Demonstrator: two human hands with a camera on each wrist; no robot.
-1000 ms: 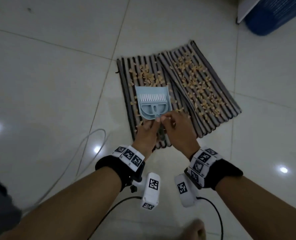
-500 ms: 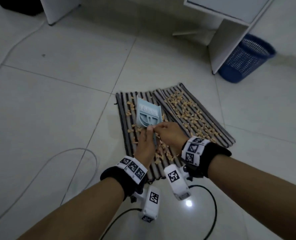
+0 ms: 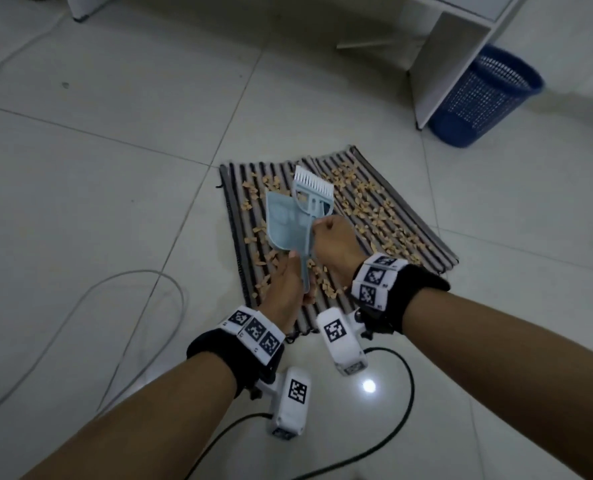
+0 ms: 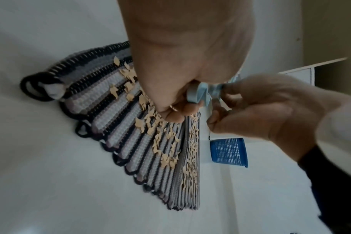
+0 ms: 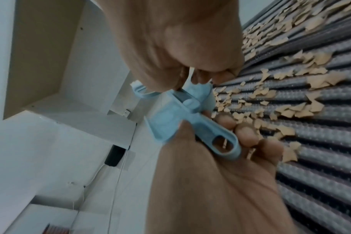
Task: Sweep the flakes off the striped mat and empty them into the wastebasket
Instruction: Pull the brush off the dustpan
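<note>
A grey-and-black striped mat (image 3: 234, 216) lies on the tile floor, strewn with tan flakes (image 3: 374, 206). Above its near half my left hand (image 3: 288, 289) grips the handle of a pale blue dustpan (image 3: 283, 223). My right hand (image 3: 333, 247) grips the handle of the matching brush (image 3: 314, 188), whose white bristles point away from me, just right of the pan and overlapping it. In the right wrist view the dustpan (image 5: 170, 117) lies in the left hand (image 5: 230, 174). The blue mesh wastebasket (image 3: 485, 98) stands at the far right, beyond the mat.
A white desk leg (image 3: 444, 64) stands just left of the wastebasket. A grey cable (image 3: 149, 282) loops over the floor to the left of the mat. Black wrist-camera cables (image 3: 402, 393) trail near my arms. Bare tiles surround the mat.
The brush sat nested in the dustpan; my right hand has pulled it free and up to the right. The head view has risen, bringing the wastebasket into sight.
</note>
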